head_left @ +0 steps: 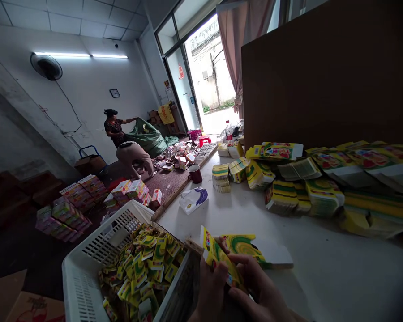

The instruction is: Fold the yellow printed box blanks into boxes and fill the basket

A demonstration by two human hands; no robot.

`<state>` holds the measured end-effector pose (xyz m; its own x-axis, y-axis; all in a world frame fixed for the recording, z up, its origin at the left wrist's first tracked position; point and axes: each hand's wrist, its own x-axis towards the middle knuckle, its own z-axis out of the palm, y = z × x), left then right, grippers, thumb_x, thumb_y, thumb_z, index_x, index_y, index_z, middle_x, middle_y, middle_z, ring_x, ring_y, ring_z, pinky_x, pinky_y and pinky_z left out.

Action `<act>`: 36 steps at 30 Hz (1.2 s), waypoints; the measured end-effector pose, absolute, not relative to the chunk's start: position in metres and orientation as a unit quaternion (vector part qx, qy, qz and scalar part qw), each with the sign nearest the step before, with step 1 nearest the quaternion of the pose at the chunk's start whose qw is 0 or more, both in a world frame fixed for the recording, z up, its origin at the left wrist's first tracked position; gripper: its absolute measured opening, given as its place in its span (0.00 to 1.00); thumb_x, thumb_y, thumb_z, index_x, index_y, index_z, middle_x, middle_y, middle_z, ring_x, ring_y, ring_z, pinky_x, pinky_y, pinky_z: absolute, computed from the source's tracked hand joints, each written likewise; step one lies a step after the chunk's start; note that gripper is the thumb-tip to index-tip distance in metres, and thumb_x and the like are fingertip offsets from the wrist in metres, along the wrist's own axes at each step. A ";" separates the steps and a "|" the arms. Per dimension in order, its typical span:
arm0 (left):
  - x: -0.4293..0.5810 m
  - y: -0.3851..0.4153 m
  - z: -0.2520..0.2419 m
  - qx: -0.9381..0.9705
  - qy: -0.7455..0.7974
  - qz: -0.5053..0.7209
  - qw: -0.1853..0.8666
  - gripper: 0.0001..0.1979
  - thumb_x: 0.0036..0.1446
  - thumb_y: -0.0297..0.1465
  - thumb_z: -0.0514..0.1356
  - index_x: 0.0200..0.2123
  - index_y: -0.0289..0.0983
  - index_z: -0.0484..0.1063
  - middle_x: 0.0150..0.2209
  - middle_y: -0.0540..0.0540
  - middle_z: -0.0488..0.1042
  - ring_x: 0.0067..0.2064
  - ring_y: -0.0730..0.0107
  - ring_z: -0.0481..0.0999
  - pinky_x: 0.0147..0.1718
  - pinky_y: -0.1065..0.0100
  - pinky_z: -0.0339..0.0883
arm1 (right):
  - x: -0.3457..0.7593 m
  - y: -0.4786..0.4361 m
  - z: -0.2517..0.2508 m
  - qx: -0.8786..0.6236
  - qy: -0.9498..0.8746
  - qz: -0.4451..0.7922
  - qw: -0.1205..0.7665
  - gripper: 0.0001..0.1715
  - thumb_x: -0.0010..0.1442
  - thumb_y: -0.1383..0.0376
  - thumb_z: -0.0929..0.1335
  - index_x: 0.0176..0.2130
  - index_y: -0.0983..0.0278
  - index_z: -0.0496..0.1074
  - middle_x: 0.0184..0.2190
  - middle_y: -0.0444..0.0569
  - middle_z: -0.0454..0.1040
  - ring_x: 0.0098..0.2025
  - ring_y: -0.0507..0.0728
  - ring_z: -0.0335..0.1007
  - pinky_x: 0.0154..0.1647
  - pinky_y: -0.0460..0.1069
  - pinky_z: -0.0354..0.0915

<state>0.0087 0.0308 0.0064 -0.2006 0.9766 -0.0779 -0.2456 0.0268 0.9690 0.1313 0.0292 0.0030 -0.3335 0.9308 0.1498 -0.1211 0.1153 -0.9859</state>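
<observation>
Both my hands meet at the bottom centre over the white table's (pixel 322 273) near edge. My left hand (pixel 211 290) and my right hand (pixel 258 293) are closed together on a small yellow-and-green carton (pixel 218 257), which is tilted and partly folded. Just behind it a flat carton blank (pixel 255 250) of the same print lies on the table. To the left stands a white plastic basket (pixel 87 264) holding several folded yellow-green cartons (pixel 144 268).
Stacks of flat yellow-green blanks (pixel 322 183) cover the table's right side in front of a tall brown cardboard sheet (pixel 329 71). A dark red mug (pixel 195 173) and a white-blue packet (pixel 193 199) sit further back. Two people (pixel 127 143) work by a green sack; bundled boxes (pixel 74 201) lie on the floor.
</observation>
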 end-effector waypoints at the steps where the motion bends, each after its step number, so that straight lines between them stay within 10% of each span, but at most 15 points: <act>1: 0.008 0.033 0.008 0.362 0.502 0.603 0.503 0.25 0.40 0.50 0.67 0.35 0.38 0.73 0.38 0.42 0.77 0.44 0.57 0.76 0.46 0.62 0.70 | 0.129 0.028 0.002 -0.350 -0.581 0.564 0.471 0.18 0.59 0.55 0.68 0.48 0.59 0.68 0.32 0.46 0.76 0.35 0.58 0.74 0.36 0.49 0.69; 9: 0.000 0.046 0.016 0.383 0.488 0.626 0.473 0.18 0.37 0.43 0.71 0.22 0.36 0.72 0.20 0.52 0.72 0.23 0.73 0.68 0.26 0.70 0.66 | 0.135 0.032 -0.005 -0.402 -0.607 0.479 0.490 0.16 0.62 0.52 0.64 0.40 0.61 0.71 0.30 0.48 0.78 0.32 0.58 0.74 0.32 0.48 0.70; 16: -0.016 0.039 0.021 0.451 0.464 0.578 0.498 0.17 0.51 0.44 0.66 0.33 0.34 0.80 0.31 0.43 0.82 0.33 0.61 0.78 0.35 0.65 0.71 | 0.164 0.042 -0.006 -0.444 -0.653 0.381 0.481 0.14 0.63 0.56 0.65 0.40 0.59 0.78 0.35 0.49 0.81 0.34 0.60 0.78 0.34 0.49 0.73; 22: -0.047 0.042 0.042 0.592 0.470 0.499 0.424 0.40 0.45 0.52 0.67 0.58 0.36 0.68 0.54 0.35 0.75 0.56 0.48 0.71 0.55 0.54 0.64 | 0.179 0.045 0.006 -0.388 -0.820 0.209 0.365 0.13 0.62 0.63 0.68 0.44 0.48 0.79 0.33 0.48 0.80 0.36 0.62 0.75 0.35 0.55 0.72; 25: -0.039 0.037 0.042 0.662 0.475 0.335 0.474 0.49 0.32 0.40 0.76 0.60 0.37 0.65 0.56 0.37 0.72 0.58 0.46 0.70 0.57 0.55 0.62 | 0.170 0.038 0.012 -0.324 -0.870 0.179 0.325 0.13 0.60 0.60 0.70 0.46 0.46 0.77 0.32 0.45 0.80 0.39 0.63 0.75 0.49 0.61 0.68; 28: -0.022 0.031 0.033 0.684 0.460 0.282 0.491 0.37 0.40 0.34 0.72 0.55 0.38 0.67 0.51 0.42 0.75 0.51 0.52 0.75 0.51 0.61 0.67 | 0.164 0.032 0.004 -0.320 -0.851 0.142 0.392 0.25 0.60 0.62 0.70 0.56 0.45 0.69 0.47 0.46 0.78 0.53 0.65 0.71 0.64 0.67 0.53; 32: -0.007 0.025 0.017 0.658 0.548 0.301 0.419 0.34 0.39 0.36 0.73 0.50 0.38 0.67 0.44 0.44 0.77 0.44 0.54 0.76 0.44 0.62 0.69 | 0.166 0.031 -0.016 -0.472 -0.663 0.225 0.535 0.38 0.61 0.58 0.68 0.66 0.52 0.54 0.64 0.53 0.62 0.63 0.69 0.60 0.60 0.67 0.60; 36: 0.004 0.020 0.004 0.694 0.556 0.302 0.343 0.39 0.42 0.32 0.70 0.57 0.37 0.57 0.51 0.37 0.73 0.51 0.47 0.74 0.49 0.55 0.67 | 0.159 0.031 -0.013 -0.480 -0.536 0.454 0.525 0.30 0.64 0.50 0.62 0.60 0.60 0.66 0.49 0.56 0.77 0.51 0.67 0.75 0.48 0.59 0.74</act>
